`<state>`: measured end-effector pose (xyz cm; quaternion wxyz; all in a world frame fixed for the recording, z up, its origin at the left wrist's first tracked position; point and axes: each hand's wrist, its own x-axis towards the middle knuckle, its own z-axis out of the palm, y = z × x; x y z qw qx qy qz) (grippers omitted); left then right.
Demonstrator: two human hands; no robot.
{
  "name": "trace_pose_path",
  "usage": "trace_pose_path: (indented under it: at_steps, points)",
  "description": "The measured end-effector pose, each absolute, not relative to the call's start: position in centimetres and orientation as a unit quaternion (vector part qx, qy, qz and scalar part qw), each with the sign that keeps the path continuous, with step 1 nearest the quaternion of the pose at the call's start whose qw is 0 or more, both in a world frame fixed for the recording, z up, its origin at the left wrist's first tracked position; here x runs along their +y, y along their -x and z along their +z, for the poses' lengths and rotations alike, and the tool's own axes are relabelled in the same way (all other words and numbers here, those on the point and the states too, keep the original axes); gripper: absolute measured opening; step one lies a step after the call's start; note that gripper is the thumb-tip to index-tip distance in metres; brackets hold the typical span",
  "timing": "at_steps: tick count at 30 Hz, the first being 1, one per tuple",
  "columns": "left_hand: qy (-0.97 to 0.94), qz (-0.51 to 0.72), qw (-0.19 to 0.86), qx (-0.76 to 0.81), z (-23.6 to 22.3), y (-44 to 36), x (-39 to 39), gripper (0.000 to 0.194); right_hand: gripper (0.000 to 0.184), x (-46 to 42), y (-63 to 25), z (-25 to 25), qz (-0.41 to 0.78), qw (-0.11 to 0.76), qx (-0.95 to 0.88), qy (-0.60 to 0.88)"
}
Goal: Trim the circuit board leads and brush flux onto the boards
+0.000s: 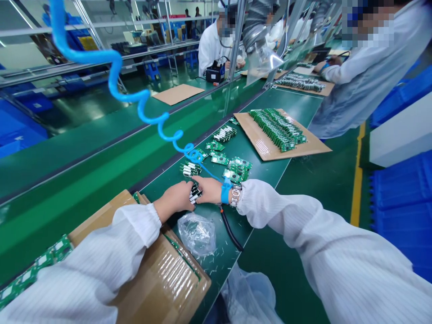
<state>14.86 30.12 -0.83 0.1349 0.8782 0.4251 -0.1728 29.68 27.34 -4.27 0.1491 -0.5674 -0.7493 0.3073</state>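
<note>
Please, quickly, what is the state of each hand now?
Left hand: closed, apparently holding the small black-and-white components.
Right hand: fingers touching them; grip cannot be told.

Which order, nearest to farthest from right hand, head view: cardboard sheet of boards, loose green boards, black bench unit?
From the right hand:
1. Loose green boards, just ahead.
2. Cardboard sheet, farther up the bench.
3. Black unit, on the far bench.
</note>
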Motion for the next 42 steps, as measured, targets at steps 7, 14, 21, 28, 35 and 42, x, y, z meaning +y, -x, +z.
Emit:
trace_pose_path:
  at_steps: [7, 14, 21, 28, 35, 42]
  points:
    - [-0.88, -0.15, 0.14, 0.429, -1.0, -14.4, 30.1, 0.032, 0.072, 27.0, -31.0, -3.4, 0.373, 0.154, -0.707, 0.581]
    - [-0.886, -0.113, 0.134, 0.43, -1.7, -13.7, 30.1, 0.035, 0.053, 26.8, -31.3, -3.9, 0.409, 0.161, -0.665, 0.604]
    - [-0.887, -0.088, 0.119, 0.437, -3.0, -13.5, 29.7, 0.04, 0.053, 26.8, -30.4, -4.0, 0.431, 0.169, -0.651, 0.602]
    - [-0.893, -0.08, 0.117, 0.428, -2.9, -13.4, 29.4, 0.042, 0.06, 26.5, -30.2, -3.9, 0.441, 0.172, -0.648, 0.597]
    - [-0.905, -0.089, 0.122, 0.398, -2.7, -13.0, 29.9, 0.043, 0.056, 26.1, -30.6, -3.4, 0.395, 0.16, -0.668, 0.61]
    - [-0.905, -0.076, 0.144, 0.393, -2.1, -12.6, 30.4, 0.042, 0.07, 26.3, -29.5, -2.5, 0.365, 0.145, -0.688, 0.61]
